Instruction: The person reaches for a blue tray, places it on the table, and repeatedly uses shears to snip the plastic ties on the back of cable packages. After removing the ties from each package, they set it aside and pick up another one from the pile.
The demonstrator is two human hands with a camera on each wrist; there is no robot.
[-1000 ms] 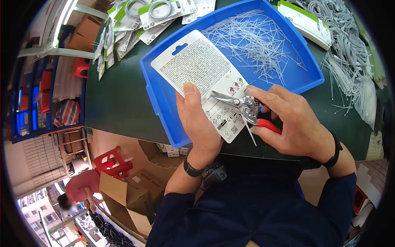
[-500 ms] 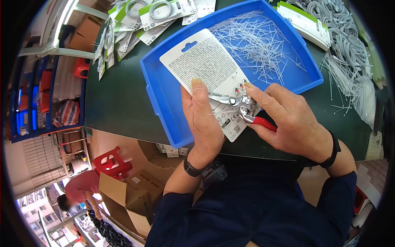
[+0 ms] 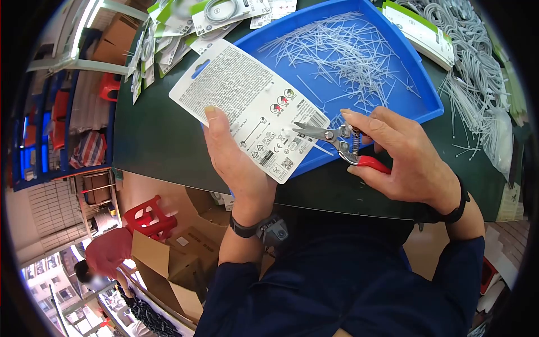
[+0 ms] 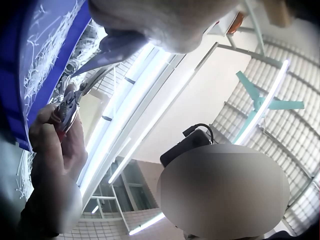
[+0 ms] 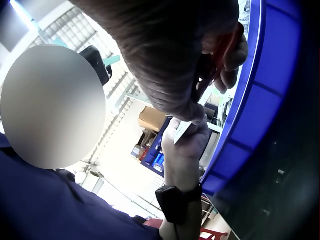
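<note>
My left hand [image 3: 238,163] grips a white printed package card [image 3: 224,84], thumb on its text side and fingers hidden behind it. The card has a hang hole at its upper left and is tilted over the blue tray [image 3: 435,106]. In my right hand [image 3: 407,151] are spring-loaded snips [image 3: 342,137] with red handles. Their blades are parted and overlap the card's lower right part in the head view. A thin white strip [image 3: 323,149] shows just below the blades. The right wrist view shows the red handle [image 5: 220,62] inside the right hand's fingers.
Inside the tray lie many loose white cable ties [image 3: 353,62]. Packaged cables on cards [image 3: 222,11] pile up at the back left. At the right are a stack of cards [image 3: 418,33], coiled grey cables [image 3: 471,62] and a bag of ties [image 3: 497,140]. Another person [image 3: 109,250] is at lower left.
My left hand has moved left with the card, after a slight shift right. The snips' blades have come away from beside the left thumb and are now parted near the card's right edge.
</note>
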